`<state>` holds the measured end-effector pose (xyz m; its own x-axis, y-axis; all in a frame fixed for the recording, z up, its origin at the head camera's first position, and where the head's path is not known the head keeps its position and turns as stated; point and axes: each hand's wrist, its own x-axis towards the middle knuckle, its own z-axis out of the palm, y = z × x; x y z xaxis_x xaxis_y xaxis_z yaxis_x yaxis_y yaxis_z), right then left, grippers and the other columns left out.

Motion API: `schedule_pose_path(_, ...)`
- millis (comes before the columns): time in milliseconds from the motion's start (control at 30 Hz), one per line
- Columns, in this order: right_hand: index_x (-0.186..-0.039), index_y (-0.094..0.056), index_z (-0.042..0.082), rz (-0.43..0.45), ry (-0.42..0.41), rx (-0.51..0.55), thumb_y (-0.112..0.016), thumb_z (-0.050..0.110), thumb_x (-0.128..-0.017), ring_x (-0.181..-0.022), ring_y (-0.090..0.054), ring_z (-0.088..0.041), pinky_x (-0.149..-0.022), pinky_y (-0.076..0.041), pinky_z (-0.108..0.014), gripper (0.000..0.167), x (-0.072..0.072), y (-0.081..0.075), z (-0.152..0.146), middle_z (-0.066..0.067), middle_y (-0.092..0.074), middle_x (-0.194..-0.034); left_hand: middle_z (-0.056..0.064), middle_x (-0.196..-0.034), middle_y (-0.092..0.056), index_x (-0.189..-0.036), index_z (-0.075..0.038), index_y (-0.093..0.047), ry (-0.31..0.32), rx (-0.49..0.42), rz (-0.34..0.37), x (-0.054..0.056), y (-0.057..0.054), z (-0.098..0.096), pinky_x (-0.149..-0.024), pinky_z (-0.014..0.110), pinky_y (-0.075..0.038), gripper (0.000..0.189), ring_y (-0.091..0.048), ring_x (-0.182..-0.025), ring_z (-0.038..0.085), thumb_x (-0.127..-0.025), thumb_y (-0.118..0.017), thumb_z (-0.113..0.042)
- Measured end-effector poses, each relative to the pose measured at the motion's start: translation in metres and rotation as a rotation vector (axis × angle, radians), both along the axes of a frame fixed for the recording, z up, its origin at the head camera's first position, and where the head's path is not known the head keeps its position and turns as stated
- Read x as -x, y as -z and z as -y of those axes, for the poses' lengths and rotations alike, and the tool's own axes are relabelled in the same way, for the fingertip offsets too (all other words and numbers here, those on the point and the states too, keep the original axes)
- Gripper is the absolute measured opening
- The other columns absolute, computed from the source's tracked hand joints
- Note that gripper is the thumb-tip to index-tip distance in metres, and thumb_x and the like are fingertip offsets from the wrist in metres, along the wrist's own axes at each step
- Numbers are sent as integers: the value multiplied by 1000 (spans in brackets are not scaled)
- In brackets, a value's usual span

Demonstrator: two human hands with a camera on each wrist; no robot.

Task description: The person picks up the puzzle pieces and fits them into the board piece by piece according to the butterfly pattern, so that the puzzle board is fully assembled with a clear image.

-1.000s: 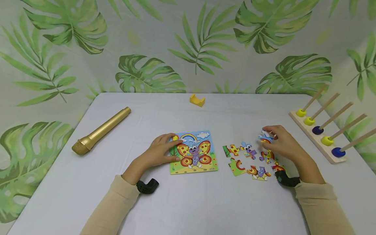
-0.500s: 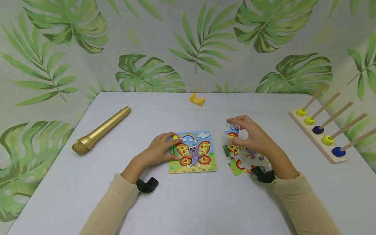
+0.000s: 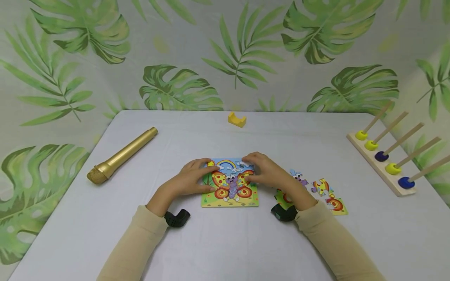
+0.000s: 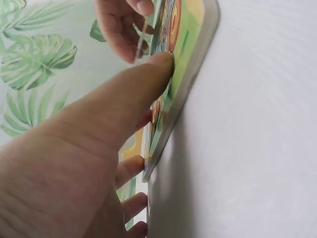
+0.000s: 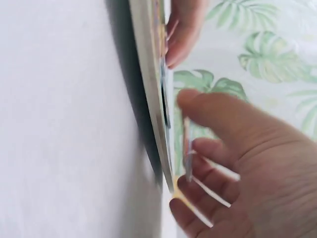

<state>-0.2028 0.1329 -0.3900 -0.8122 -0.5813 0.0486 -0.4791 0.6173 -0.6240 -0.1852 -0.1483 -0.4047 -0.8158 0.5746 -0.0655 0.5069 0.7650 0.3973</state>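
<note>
A square puzzle board (image 3: 230, 201) with a smiling butterfly and a rainbow lies flat on the white table. My left hand (image 3: 188, 177) rests at its left side; in the left wrist view the thumb (image 4: 143, 74) presses on the board's face and other fingertips meet its edge. Over the board's upper right corner, my right hand (image 3: 268, 171) pinches a thin puzzle piece (image 5: 186, 148) between thumb and fingers. The right wrist view shows that piece edge-on, slightly above the board. Loose puzzle pieces (image 3: 320, 186) lie right of the board, some hidden under the right forearm.
A gold microphone (image 3: 121, 156) lies at the left. Near the table's back edge sits a yellow notched block (image 3: 237, 120). A wooden peg stand (image 3: 381, 164) with yellow and blue beads stands at the right. Leaf-patterned cloth (image 3: 242, 58) hangs behind the table.
My right hand has travelled left with the puzzle piece, from above the loose pieces to the board's upper right corner. The left hand has stayed on the board.
</note>
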Motion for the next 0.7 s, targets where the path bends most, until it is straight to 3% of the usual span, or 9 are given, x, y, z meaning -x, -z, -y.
schedule_pose_path(333,-126,-52,8,9,-7,12,-68,26,-80,-119,-34,-30,-99,-27,-48,52,8,13,4,-11,-44,-127,6,-134,-34,-125,-23,-51,-15,-7,-151,-2,0,-13,-104,44,-14,55,-22,-127,28,-81,-56,-54)
schedule_pose_path(533,-126,-52,10,34,-4,21,-68,26,-81,-119,-33,-31,-98,-27,-50,51,10,14,4,-11,-42,-128,4,-131,-41,-127,-13,-49,67,-77,-198,-2,7,-26,-105,35,-17,58,-29,-125,21,-84,-54,-52)
schedule_pose_path(700,-126,-53,11,37,-8,21,-68,28,-81,-118,-33,-30,-97,-27,-50,51,11,17,3,-10,-42,-127,5,-131,-41,-134,-23,-44,127,-62,-205,-1,10,-35,-104,38,-19,57,-32,-123,22,-85,-50,-52)
